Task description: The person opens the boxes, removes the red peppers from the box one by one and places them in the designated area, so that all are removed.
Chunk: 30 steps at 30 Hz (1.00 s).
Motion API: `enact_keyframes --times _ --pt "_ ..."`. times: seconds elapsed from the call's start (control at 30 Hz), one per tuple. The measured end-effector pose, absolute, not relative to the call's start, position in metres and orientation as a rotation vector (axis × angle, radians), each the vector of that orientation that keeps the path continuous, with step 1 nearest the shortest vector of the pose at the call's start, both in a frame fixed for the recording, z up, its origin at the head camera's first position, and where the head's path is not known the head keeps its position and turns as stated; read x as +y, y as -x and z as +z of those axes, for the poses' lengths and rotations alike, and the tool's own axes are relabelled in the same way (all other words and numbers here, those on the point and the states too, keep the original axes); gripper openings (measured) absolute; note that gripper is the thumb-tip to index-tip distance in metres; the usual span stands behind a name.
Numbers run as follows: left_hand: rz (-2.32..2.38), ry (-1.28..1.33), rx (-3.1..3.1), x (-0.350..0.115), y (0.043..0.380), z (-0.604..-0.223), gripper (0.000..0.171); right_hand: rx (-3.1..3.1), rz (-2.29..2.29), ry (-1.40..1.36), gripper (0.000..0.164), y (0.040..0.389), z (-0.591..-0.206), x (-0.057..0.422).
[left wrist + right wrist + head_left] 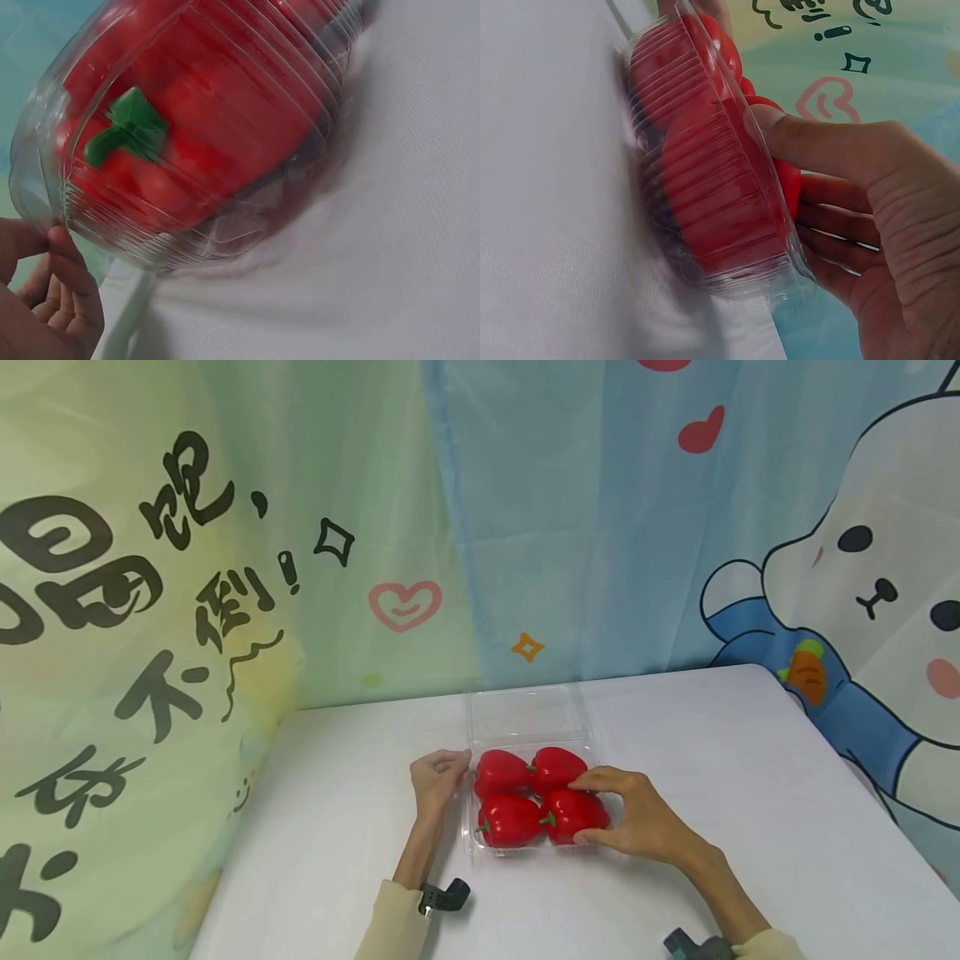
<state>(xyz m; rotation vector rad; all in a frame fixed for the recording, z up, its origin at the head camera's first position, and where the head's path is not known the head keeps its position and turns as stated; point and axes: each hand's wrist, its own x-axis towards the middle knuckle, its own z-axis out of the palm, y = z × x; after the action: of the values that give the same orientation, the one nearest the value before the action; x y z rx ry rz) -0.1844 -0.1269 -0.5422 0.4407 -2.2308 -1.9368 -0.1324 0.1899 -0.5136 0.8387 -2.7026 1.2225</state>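
- box point(754, 279): clear plastic, on tabletop point(345, 827), lid point(525, 717) folded back on far side.
- 4 red peppers in box, 2x2: far-left pepper point(502, 774), far-right pepper point(557, 770), near-left pepper point(510, 822), near-right pepper point(576, 816). green stems all point roughly left.
- l hand point(437, 783): thumb & index tips pinch box's left rim, other fingers curled in.
- r hand point(637, 814): spread abt as wide as 1 pepper, curved round near-right pepper; thumb on near side, fingers on far side. can't tell if thumb presses rim too.
- step in hand, my read: settling near-right pepper in its corner w/ l hand steadying box.
- to do it well: press down gently, straight into corner; no shove left, b/c near-left pepper is right beside it & could ride up.
- l hand: light pinch, just enough to stop box sliding. thin plastic prob flexes, so don't lift or squeeze rim.
- r thumb is by near rim: best w/ thumb on pepper, not plastic, so wall doesn't bow.
- skin looks smooth & shiny, may slip; use finger pads, both sides evenly.
- on release, spread fingers first, then lift straight up, so pepper & rim don't get dragged.
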Motion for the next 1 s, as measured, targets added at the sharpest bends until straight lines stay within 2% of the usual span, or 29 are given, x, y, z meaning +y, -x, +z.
enact_keyframes --times 1.0 --pt "-1.941 -0.426 -2.253 -0.1303 0.1852 -0.5415 0.022 -2.59 1.275 -0.887 0.063 0.1375 -0.5136 0.1912"
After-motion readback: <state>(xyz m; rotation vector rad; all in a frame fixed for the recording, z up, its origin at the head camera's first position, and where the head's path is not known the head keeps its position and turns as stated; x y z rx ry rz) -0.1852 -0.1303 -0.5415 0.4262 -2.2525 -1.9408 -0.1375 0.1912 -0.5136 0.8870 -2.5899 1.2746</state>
